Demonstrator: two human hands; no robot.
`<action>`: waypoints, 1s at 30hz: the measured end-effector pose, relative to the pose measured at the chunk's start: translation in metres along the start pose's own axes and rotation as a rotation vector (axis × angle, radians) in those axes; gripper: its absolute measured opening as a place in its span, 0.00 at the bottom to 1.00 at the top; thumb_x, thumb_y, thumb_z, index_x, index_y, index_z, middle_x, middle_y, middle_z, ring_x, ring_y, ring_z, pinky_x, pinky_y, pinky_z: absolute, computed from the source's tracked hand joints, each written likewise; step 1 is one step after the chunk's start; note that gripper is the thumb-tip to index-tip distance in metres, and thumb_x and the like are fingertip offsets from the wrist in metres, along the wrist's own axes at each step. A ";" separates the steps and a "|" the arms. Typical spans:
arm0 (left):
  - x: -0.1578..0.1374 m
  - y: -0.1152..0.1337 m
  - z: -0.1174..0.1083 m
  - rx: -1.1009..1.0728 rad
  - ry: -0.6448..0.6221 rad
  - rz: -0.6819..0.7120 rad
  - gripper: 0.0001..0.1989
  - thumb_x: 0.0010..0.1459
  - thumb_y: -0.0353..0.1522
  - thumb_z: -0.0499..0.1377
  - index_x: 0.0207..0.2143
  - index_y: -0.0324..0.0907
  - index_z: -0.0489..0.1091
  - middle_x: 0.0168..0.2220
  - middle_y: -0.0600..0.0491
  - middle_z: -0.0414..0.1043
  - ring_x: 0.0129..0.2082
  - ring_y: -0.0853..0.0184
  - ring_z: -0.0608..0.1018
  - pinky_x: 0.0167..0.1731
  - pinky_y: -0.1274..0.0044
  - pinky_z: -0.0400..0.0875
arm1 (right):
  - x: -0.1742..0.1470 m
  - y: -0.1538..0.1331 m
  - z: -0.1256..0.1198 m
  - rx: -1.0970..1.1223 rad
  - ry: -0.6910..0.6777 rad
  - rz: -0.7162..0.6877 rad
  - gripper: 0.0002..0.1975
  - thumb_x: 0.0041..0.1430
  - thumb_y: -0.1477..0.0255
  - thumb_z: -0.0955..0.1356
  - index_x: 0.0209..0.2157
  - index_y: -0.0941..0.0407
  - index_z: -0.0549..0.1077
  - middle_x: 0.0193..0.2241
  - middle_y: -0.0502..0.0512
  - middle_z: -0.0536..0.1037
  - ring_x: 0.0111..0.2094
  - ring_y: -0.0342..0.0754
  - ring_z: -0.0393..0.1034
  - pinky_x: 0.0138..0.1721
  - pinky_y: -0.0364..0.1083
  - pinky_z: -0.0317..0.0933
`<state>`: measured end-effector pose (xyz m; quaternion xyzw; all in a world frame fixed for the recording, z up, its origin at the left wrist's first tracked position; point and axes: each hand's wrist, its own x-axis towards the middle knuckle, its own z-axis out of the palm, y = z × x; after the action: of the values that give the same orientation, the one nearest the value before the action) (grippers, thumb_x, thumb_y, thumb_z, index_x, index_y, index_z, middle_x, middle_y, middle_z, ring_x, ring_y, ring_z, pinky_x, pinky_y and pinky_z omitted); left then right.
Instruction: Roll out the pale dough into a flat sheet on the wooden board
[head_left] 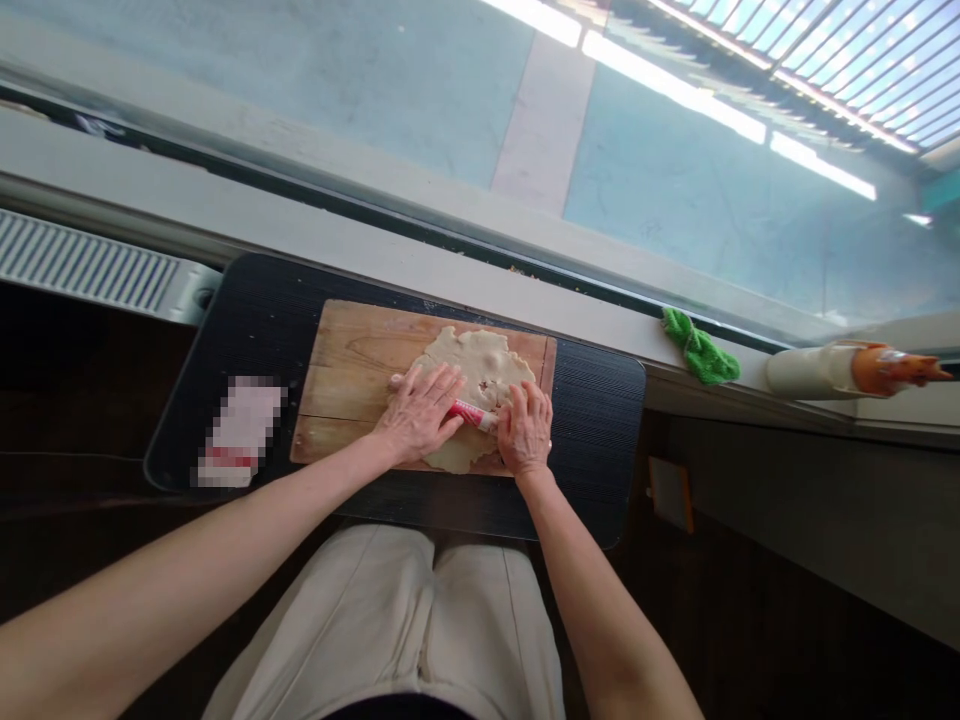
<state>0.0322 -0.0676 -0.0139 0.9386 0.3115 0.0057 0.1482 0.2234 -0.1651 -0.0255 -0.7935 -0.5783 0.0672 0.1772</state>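
A thin, uneven sheet of pale dough [480,352] lies over the right part of a wooden board [360,345], with a small torn patch near its middle. Across the dough rests a slim cylinder [471,413] with red and white print, mostly covered by my hands. My left hand [421,408] lies flat over its left part, fingers stretched out and thumb apart. Bent fingers of my right hand [525,428] close over its right end, at the dough's right edge.
The board lies on a black table [592,430] beside a windowsill [360,240]. A blurred-out item [241,430] is on the table's left. A green cloth [701,345] and a pale bottle with an orange top [814,372] lie along the sill. A radiator [90,262] stands left.
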 end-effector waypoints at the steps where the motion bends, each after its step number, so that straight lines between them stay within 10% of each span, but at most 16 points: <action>1: 0.007 0.001 0.002 -0.001 0.000 -0.017 0.29 0.63 0.42 0.46 0.64 0.39 0.52 0.66 0.44 0.49 0.66 0.56 0.51 0.63 0.58 0.39 | 0.002 -0.001 0.005 -0.016 -0.010 -0.001 0.18 0.62 0.72 0.59 0.53 0.56 0.66 0.56 0.61 0.65 0.59 0.53 0.54 0.61 0.57 0.45; 7: 0.066 -0.003 -0.001 -0.016 -0.036 -0.179 0.33 0.63 0.45 0.44 0.65 0.35 0.48 0.67 0.43 0.44 0.67 0.56 0.47 0.63 0.57 0.33 | 0.051 0.012 0.003 -0.063 0.025 0.058 0.20 0.62 0.72 0.58 0.55 0.57 0.63 0.56 0.61 0.65 0.59 0.52 0.55 0.62 0.58 0.40; 15: -0.002 0.008 0.015 -0.009 0.063 -0.088 0.32 0.62 0.42 0.49 0.65 0.42 0.49 0.67 0.46 0.48 0.67 0.57 0.48 0.64 0.57 0.35 | -0.012 -0.003 0.009 0.004 -0.047 -0.054 0.18 0.59 0.71 0.61 0.52 0.55 0.66 0.54 0.59 0.68 0.58 0.52 0.56 0.60 0.56 0.46; 22: 0.072 0.000 0.005 -0.036 0.078 -0.211 0.31 0.63 0.42 0.45 0.65 0.38 0.49 0.67 0.43 0.47 0.67 0.56 0.49 0.63 0.55 0.33 | 0.058 0.017 0.003 -0.036 0.031 0.093 0.21 0.61 0.71 0.58 0.55 0.57 0.63 0.56 0.60 0.64 0.59 0.52 0.53 0.62 0.59 0.40; 30: 0.006 0.010 0.010 -0.030 0.026 -0.132 0.32 0.61 0.41 0.48 0.66 0.42 0.46 0.66 0.44 0.48 0.67 0.56 0.49 0.63 0.56 0.37 | -0.011 -0.006 0.007 0.036 -0.057 0.054 0.20 0.60 0.73 0.60 0.54 0.54 0.65 0.56 0.59 0.65 0.60 0.53 0.53 0.61 0.58 0.43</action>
<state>0.0437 -0.0750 -0.0214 0.9136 0.3743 0.0130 0.1582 0.2120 -0.1721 -0.0307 -0.8033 -0.5601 0.1050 0.1732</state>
